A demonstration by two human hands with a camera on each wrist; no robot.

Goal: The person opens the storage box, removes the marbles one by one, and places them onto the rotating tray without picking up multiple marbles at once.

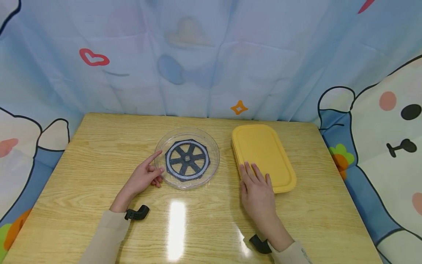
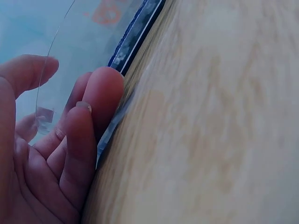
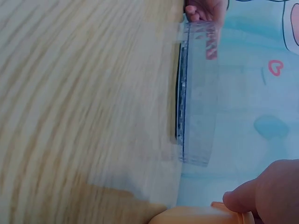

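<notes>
A clear, round, shallow plastic container (image 1: 215, 152) with a dark, spoked wheel pattern on its base stands left of the table's middle. My left hand (image 1: 143, 178) is at its left rim. The left thumb reaches over the clear wall, and curled fingers (image 2: 105, 95) lie against the outside. The left index finger points along the rim. To the right lies a yellow rectangular box with a lid (image 1: 263, 146). My right hand (image 1: 258, 198) rests on its near left corner, fingers stretched over the lid; the thumb (image 3: 243, 193) lies at the edge.
Both things stand on a light wooden table (image 1: 108, 135). A patterned blue curtain (image 1: 204, 66) hangs behind it and along the sides. Black wrist mounts (image 1: 137, 212) stick out from both sleeves. Bright light reflects off the table between the arms.
</notes>
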